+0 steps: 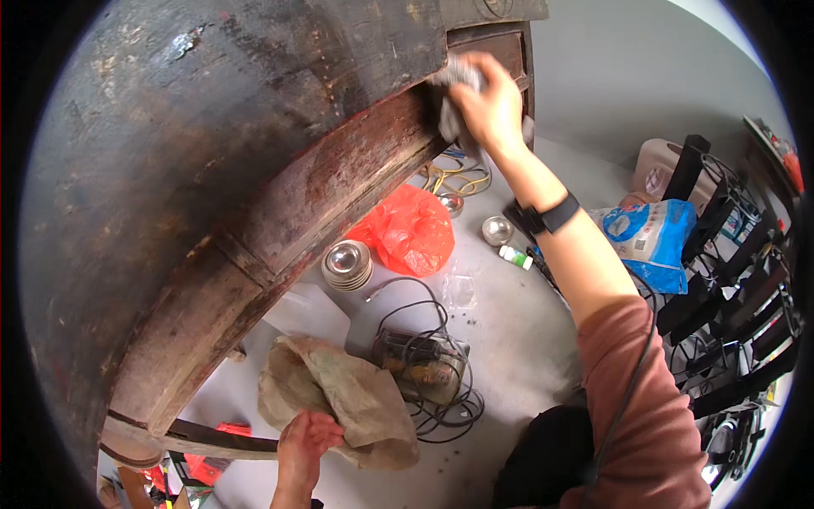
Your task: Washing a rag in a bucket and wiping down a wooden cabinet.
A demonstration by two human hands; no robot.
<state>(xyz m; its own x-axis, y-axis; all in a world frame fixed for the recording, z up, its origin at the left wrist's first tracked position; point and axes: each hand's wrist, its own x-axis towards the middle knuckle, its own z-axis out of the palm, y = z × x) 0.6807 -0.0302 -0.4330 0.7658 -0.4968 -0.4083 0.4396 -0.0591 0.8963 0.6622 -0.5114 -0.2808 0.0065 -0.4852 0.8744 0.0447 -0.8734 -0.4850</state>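
My right hand [493,105] is closed around a crumpled grey cloth [453,121]. It presses the cloth to the corner where the worn dark tabletop [210,127] overhangs the wooden apron [331,181]. A drawer front [493,54] lies just beyond that hand, partly covered by it. Low in the view, my left hand [308,439] has loosely bent fingers and nothing visible in it. Behind its fingertips a tan sack [356,401] lies on the floor; whether they touch I cannot tell.
Under the table are a red plastic bag [416,232], stacked metal bowls [347,264] and a corded power tool [420,366] with looped cable. A loose bowl [497,230] and a small bottle [516,257] stand near my right forearm. A blue-and-white bag [655,238] and black racks [731,305] fill the right.
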